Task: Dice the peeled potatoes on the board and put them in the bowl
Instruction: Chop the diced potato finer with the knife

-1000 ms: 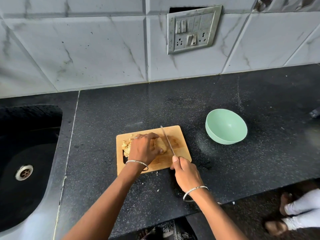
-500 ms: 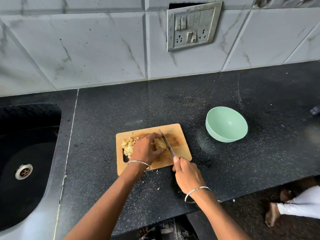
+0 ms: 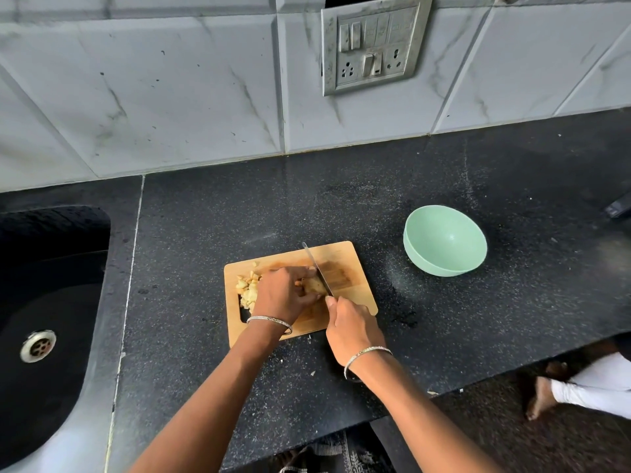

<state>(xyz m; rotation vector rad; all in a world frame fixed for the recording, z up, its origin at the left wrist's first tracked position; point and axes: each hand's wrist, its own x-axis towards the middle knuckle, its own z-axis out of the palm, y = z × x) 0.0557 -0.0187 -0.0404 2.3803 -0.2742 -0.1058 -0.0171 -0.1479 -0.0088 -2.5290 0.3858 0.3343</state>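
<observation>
From here I see the potato piece (image 3: 314, 285) lying near the middle of the wooden board (image 3: 356, 268). The left hand (image 3: 281, 295) is curled over it, and its grip is clamped on the potato with the fingers bent down onto its top. The knife (image 3: 316, 264) blade stands just right of those fingers against the potato, its tip pointing toward the wall (image 3: 170, 97). The right hand (image 3: 353, 331) has its grip closed round the handle, at the board's near edge. A heap of diced pieces (image 3: 247, 291) sits on the left part of the board, partly hidden by the left hand. The pale green bowl (image 3: 444, 242) stands upright on the black tabletop (image 3: 239, 216), right of the board and apart from it. A dark sink (image 3: 68, 302) lies at the far left, and a switch plate (image 3: 372, 46) hangs on the wall.
</observation>
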